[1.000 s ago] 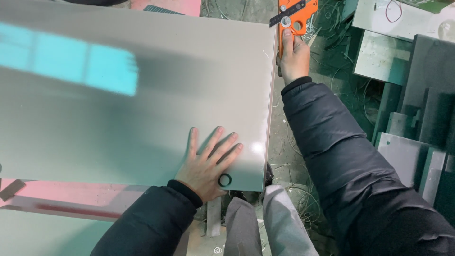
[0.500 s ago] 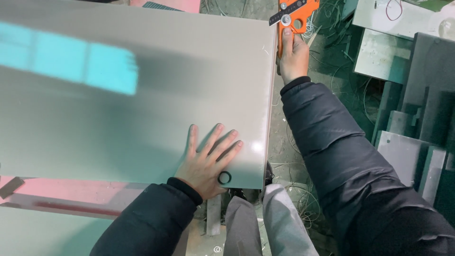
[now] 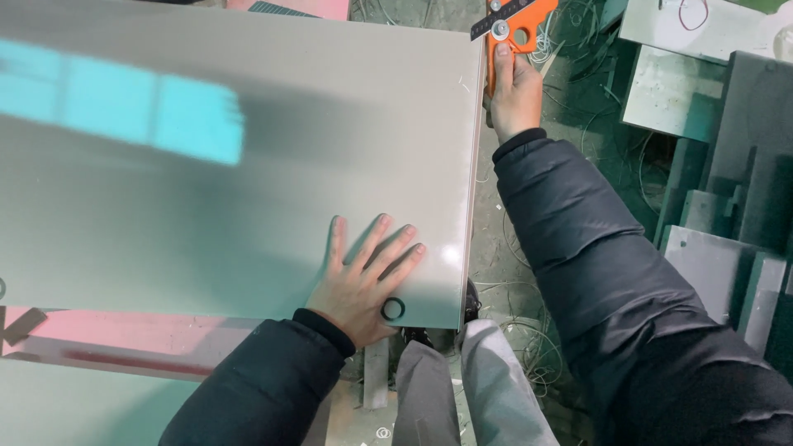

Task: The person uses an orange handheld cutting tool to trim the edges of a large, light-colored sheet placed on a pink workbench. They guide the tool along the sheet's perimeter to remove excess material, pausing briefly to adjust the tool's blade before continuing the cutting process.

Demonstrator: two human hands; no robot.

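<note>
Grey-beige flat sheet panel (image 3: 248, 165) with a smooth matt face fills most of my view, lying level across the work surface with its right edge running straight down the frame. My left hand (image 3: 363, 281) lies flat on the panel's near right corner, palm down and fingers (image 3: 396, 244) spread wide and straight — gripping nothing, only pressing on the sheet. A small black ring mark (image 3: 392, 309) sits on the panel just beside the thumb. My right hand (image 3: 516, 95) reaches out along the panel's right edge near the far corner, closed around the handle of an orange hand-held cutter with a black bar and a round metal knob (image 3: 516, 21); the thumb points up along the handle, and the tool sits right at the sheet's edge, though I cannot tell whether its blade touches. Both arms wear dark padded jacket sleeves (image 3: 595, 272). To the right, on the littered floor, lie grey offcut slabs (image 3: 702, 91) and thin curled shavings (image 3: 529, 330) — well apart from the panel. A pale blue-green patch of light (image 3: 149, 111) falls on the sheet's far left
</note>
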